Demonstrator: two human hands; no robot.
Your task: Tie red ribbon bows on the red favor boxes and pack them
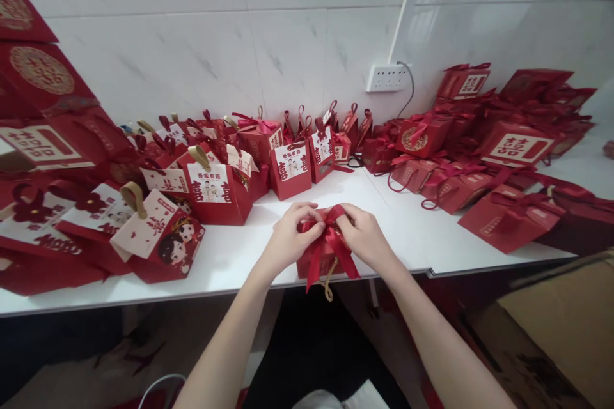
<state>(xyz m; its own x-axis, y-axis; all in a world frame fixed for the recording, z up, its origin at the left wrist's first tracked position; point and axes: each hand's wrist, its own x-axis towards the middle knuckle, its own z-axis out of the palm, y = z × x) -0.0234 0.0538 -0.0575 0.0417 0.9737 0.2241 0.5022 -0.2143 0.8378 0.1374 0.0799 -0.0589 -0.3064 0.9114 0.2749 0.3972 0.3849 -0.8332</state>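
Observation:
A small red gift box [320, 261] stands at the front edge of the white table [249, 249], right before me. A red ribbon [330, 239] is tied in a bow on its top, with tails hanging down its front and a gold cord dangling below. My left hand [290, 236] pinches the bow's left loop. My right hand [365, 235] pinches the right loop. Both hands have their fingers closed on the ribbon.
Several red gift boxes with white labels [211, 188] crowd the left and back of the table. More red boxes with ribbons [508, 153] pile up on the right. A wall socket [386, 77] sits on the tiled wall. A cardboard box [570, 319] stands at lower right.

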